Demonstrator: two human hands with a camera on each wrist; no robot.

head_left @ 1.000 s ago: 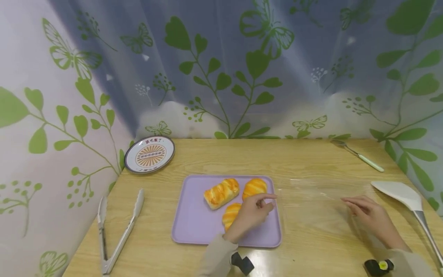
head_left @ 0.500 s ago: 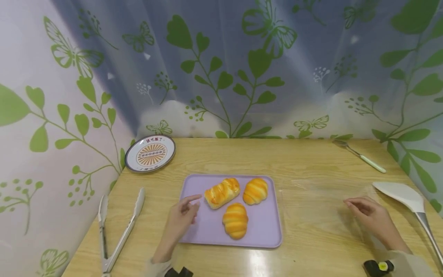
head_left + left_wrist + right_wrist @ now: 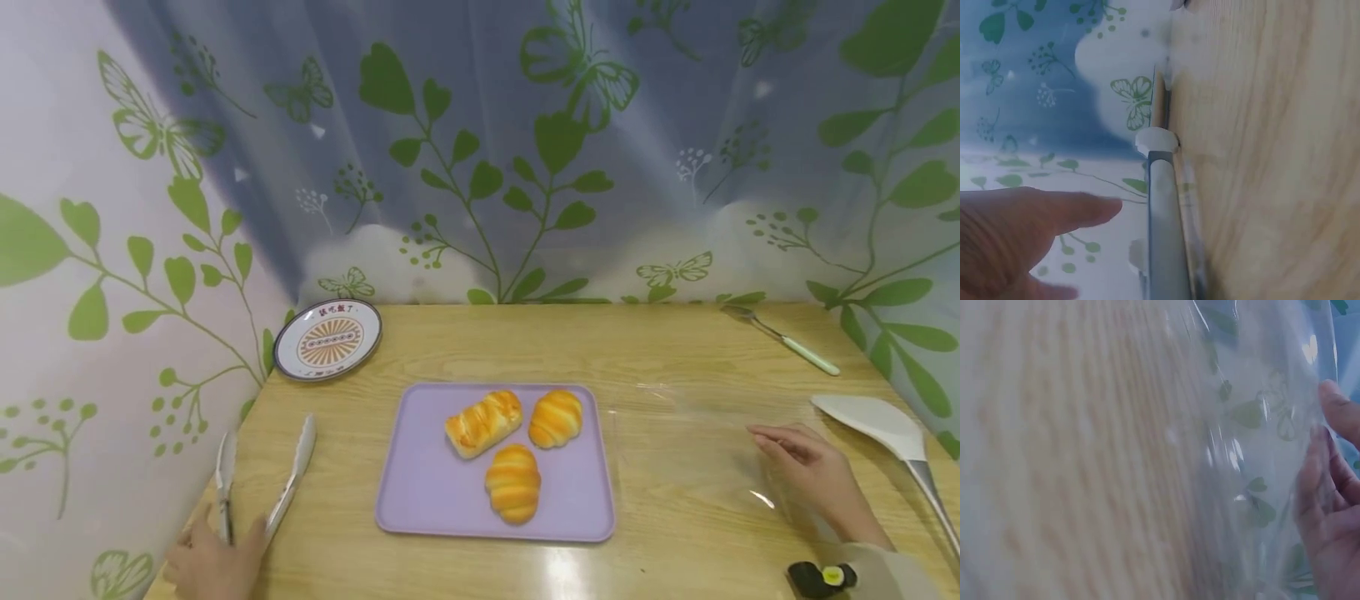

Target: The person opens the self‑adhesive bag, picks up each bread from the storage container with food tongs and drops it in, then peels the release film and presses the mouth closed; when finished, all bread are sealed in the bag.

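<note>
My left hand (image 3: 216, 560) reaches over the metal tongs (image 3: 302, 454), which lie spread at the table's left front. In the left wrist view its thumb is stretched out, apart from the tongs' arm (image 3: 1167, 225); the other fingers are mostly hidden. My right hand (image 3: 813, 477) pinches the edge of a clear plastic bag (image 3: 686, 446) between thumb and fingers, and the film (image 3: 1260, 469) hangs beside them in the right wrist view. Between the hands, a purple tray (image 3: 423, 504) carries a loaf-shaped bread (image 3: 483, 423) and two ridged rolls, one at the back (image 3: 556, 418) and one in front (image 3: 513, 483).
A patterned plate (image 3: 328, 340) sits at the back left. At the back right lies a utensil with a pale green handle (image 3: 810, 356). Beside my right hand is a white spatula-like utensil (image 3: 873, 423) with a metal handle. A printed curtain (image 3: 480, 167) borders the table.
My left hand has moved left from over the tray, uncovering the breads, and down to the tongs. The right hand stays nearly still with the bag.
</note>
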